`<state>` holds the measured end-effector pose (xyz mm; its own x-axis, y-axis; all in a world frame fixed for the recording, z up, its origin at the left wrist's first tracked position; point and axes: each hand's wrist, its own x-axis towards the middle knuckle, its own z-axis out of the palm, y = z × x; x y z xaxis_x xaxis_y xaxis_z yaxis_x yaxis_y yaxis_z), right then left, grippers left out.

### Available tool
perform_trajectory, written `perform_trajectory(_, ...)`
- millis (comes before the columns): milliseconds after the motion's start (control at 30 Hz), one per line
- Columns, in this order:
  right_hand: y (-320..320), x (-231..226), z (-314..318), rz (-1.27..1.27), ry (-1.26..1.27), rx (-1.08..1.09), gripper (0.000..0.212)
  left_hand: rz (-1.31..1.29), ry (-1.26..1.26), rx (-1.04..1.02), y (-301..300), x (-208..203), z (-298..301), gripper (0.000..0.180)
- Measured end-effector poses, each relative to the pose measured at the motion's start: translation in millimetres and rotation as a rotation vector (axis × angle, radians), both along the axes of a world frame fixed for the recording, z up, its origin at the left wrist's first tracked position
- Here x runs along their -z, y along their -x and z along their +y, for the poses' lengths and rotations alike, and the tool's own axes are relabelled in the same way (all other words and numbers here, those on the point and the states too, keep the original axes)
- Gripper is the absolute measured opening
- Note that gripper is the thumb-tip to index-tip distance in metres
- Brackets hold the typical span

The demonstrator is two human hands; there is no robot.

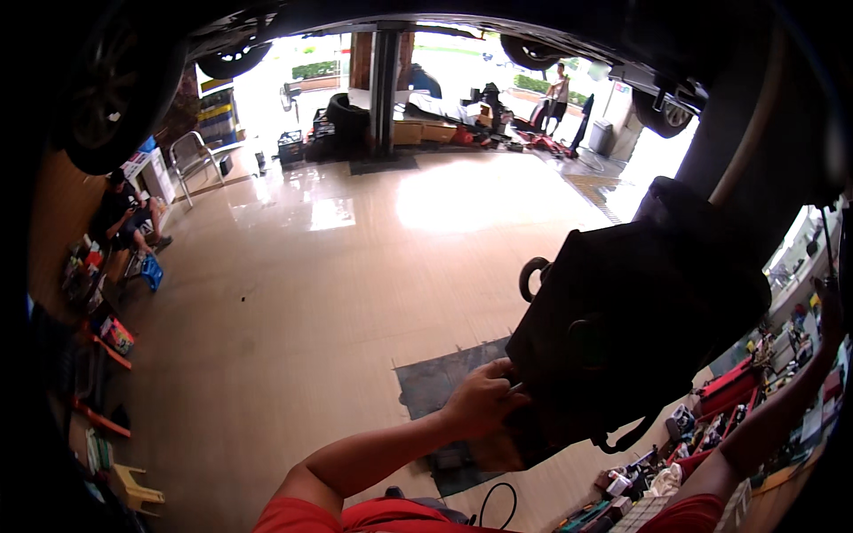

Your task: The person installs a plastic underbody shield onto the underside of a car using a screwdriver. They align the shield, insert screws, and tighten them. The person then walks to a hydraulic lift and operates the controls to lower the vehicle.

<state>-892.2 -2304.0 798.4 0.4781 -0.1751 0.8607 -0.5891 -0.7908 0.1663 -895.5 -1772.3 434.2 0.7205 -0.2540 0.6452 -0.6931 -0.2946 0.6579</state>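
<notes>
A big dark boxy part [613,329] hangs in shadow under a raised vehicle [426,22], its details mostly lost. On its left side a round ring [533,278] sticks out, and a hose-like loop [633,435] droops from its lower edge. My left hand [489,398] is at the part's lower left edge, fingers curled closed around something small with a glint of metal; what it is cannot be made out. Raised at the far right, my right hand [828,298] is up beside the vehicle's underside in shadow, near a thin dark rod [828,244]; its fingers are too dark to read.
Along the right lies a clutter of tools [711,426] with a red tray [727,388]. A dark mat [444,377] is on the floor below. At left a seated person [133,213], a metal chair [194,160] and a yellow stool [135,489]; another person [558,96] stands far back. A post [384,89] rises behind.
</notes>
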Motion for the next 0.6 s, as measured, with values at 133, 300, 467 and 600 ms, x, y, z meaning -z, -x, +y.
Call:
perform_trajectory(133, 13.0, 5.8, -31.2, -0.063, -0.026, -0.083, 0.036, 0.044, -0.072, -0.010, 0.6, 2.8, -7.6, 0.021)
perform_trajectory(300, 2.0, 10.0, -42.2, -0.122, -0.101, -0.272, 0.038, 0.093, -0.026, -0.014, -0.1, 4.9, -6.3, 0.021)
perform_trajectory(467, 3.0, 9.9, -49.7, -0.092, -0.018, -0.110, 0.036, 0.155, 0.022, 0.007, 3.2, 1.7, -4.6, 0.021)
perform_trajectory(600, 6.5, 11.4, -39.6, -0.080, 0.007, -0.080, 0.032, 0.101, 0.032, -0.030, 1.4, 8.3, -4.9, 0.023)
